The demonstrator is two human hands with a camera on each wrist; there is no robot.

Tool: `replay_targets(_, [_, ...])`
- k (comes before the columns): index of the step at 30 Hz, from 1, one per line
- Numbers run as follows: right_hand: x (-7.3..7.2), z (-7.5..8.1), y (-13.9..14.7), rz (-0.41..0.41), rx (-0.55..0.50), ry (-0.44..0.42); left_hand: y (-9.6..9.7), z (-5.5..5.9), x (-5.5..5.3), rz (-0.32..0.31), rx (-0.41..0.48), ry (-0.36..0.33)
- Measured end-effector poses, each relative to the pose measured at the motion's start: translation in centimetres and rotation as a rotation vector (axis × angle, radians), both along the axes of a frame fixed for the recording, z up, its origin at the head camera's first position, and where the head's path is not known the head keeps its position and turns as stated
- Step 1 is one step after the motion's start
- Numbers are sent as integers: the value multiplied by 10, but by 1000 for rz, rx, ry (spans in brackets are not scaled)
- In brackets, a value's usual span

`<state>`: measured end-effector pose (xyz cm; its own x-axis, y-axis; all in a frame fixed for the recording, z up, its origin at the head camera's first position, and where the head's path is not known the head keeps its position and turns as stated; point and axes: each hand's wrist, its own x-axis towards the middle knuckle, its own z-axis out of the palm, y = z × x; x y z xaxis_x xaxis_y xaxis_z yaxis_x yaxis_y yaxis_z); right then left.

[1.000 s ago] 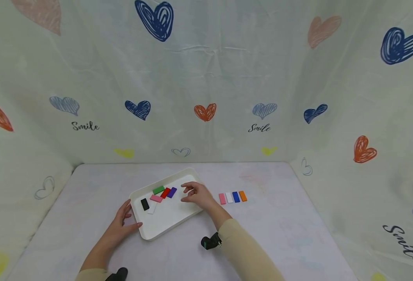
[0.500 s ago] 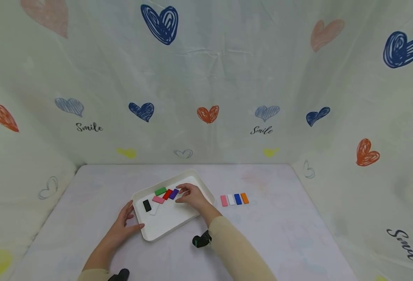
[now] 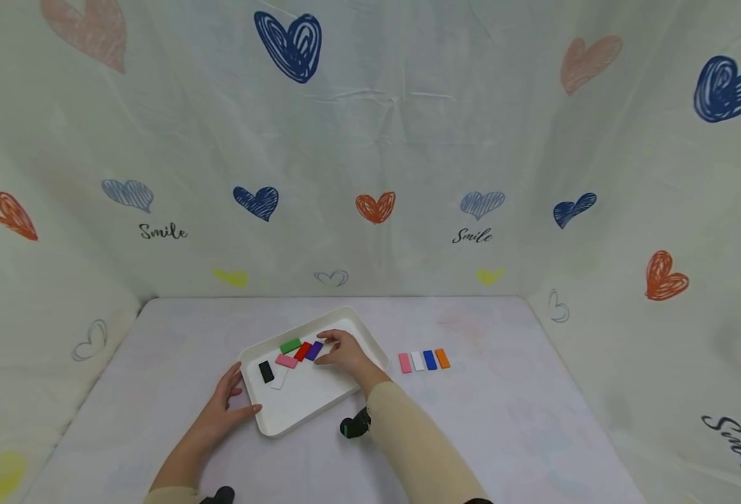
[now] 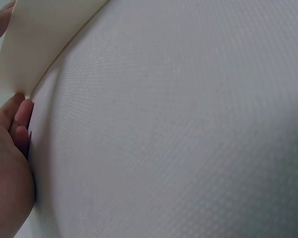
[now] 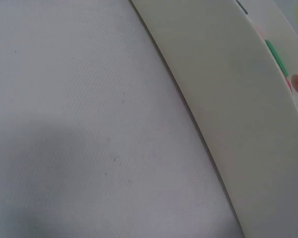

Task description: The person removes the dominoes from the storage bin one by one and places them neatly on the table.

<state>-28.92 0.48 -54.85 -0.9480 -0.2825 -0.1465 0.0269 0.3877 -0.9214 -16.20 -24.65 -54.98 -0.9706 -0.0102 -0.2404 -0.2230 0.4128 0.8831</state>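
A white rectangular tray [image 3: 307, 399] lies at a slant on the table. My left hand [image 3: 216, 409] touches its left end, thumb at the front rim and fingers by the back left corner; in the left wrist view, fingertips [image 4: 21, 101] meet the outer wall. Over the tray, my right hand [image 3: 345, 355] has thumb and forefinger parted, right beside a small purple block [image 3: 314, 351]. A red block [image 3: 302, 351] adjoins the purple one. Green [image 3: 291, 346], pink [image 3: 286, 361], black [image 3: 266, 372] and white [image 3: 279, 379] blocks lie to their left.
Right of the tray, a row of small flat blocks stands on the table: pink [image 3: 405, 362], white [image 3: 417, 361], blue [image 3: 430, 360] and orange [image 3: 442, 358]. A cloth wall [image 3: 370, 140] printed with hearts encloses the table's back and sides.
My right hand has moved left across the tray to the purple block. My left hand stays at the tray's left end. The whole view has shifted slightly.
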Motion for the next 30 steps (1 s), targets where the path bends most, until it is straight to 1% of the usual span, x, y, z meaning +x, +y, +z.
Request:
replay_targets(8, [-3,-4,-3,22,144,28,0,-1,0,5,-3,-2])
replay_targets(15, [-3,-7,-6,-8,202,14,-1,-4,-1,7,-6,0])
replay_targets(21, [0,-5,-10,-32,264,32,0,-5,0,11,-7,2])
replay_targets(27, [2,-1,-12,-24,340,66,1,-4,0,15,-41,6])
replay_targets(30, [2,1,-13,-22,362,71,1,-4,0,15,-50,1])
